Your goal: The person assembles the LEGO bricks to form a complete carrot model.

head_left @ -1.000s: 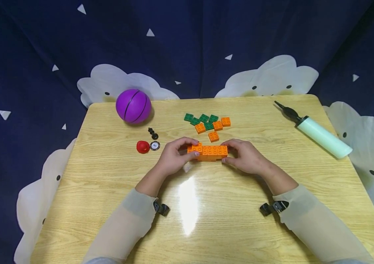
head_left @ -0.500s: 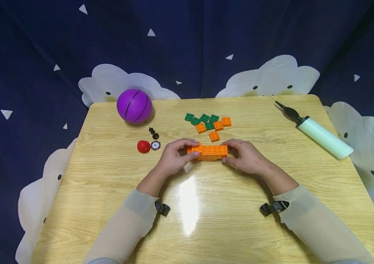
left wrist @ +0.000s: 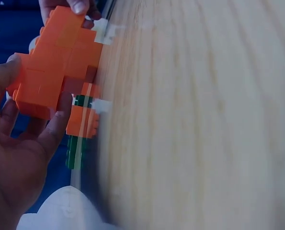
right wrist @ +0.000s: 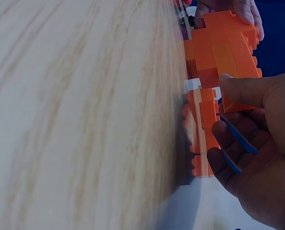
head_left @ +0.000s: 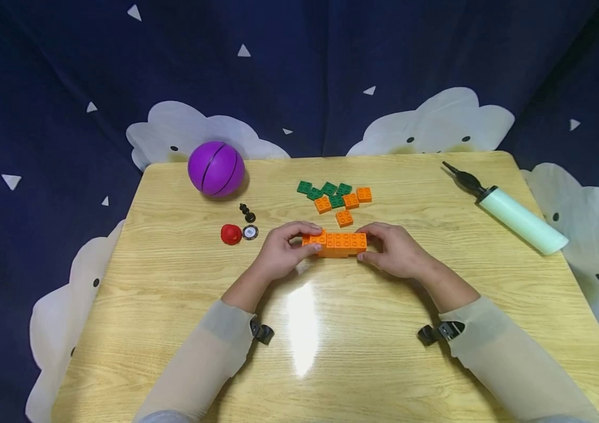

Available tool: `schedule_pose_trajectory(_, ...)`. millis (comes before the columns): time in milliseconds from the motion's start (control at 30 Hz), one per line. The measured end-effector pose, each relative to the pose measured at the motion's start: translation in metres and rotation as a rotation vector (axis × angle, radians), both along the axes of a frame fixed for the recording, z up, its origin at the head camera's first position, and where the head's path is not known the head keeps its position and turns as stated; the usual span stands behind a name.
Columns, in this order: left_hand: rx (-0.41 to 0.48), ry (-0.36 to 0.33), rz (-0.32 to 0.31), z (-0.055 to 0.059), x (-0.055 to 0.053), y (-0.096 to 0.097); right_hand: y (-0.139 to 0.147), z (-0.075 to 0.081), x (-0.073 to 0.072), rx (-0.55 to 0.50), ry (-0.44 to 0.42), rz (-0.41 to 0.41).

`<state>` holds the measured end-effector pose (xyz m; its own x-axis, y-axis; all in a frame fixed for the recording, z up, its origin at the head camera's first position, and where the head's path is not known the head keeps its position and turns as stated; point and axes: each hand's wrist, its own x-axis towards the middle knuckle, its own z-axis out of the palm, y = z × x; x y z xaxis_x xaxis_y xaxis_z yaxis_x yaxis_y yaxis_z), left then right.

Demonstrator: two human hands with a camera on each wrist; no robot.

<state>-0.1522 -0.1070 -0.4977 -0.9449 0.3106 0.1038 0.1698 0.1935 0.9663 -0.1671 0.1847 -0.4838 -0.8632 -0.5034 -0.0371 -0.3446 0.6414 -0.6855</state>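
Note:
Several orange toy bricks are joined into one long stepped block (head_left: 345, 241), wider along its upper row than underneath. My left hand (head_left: 282, 251) pinches its left end, where one brick sits a level higher, thumb at the front and fingers behind. At the other end my right hand (head_left: 397, 251) grips the block between thumb and fingers. In the left wrist view the orange block (left wrist: 49, 62) shows its smooth front face, with a gap under the overhanging end. The right wrist view shows the thumb of my right hand (right wrist: 271, 139) pressed on the front of the end brick.
Beyond the block lie loose green bricks (head_left: 329, 188) and orange bricks (head_left: 344, 218). At the left are a purple ball (head_left: 216, 168), a black chess piece (head_left: 247, 212), a small red hat (head_left: 231, 234) and a poker chip (head_left: 250, 232). A hand pump (head_left: 521, 218) lies right.
Both hands keep their hold on the orange block, almost in the same place. The whole head view has shifted very slightly.

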Motion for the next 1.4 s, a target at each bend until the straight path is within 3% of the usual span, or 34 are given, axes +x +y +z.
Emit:
schedule_pose_trajectory(500, -0.002, -0.086, -0.057, 0.005, -0.004, -0.004, 0.001, 0.003, 0.001, 0.0, -0.014, -0.005)
schedule_pose_trajectory(767, -0.063, -0.069, -0.063, 0.007, -0.007, -0.009, 0.001, 0.003, 0.001, -0.012, -0.01, -0.006)
schedule_pose_trajectory(1000, -0.033, -0.05, -0.078, 0.011, -0.017, -0.011, 0.001, 0.001, 0.001, -0.018, 0.009, 0.002)
schedule_pose_trajectory(1400, -0.031, -0.103, -0.017, 0.014, -0.036, -0.01, 0.001, 0.0, 0.001, -0.028, -0.005, -0.002)
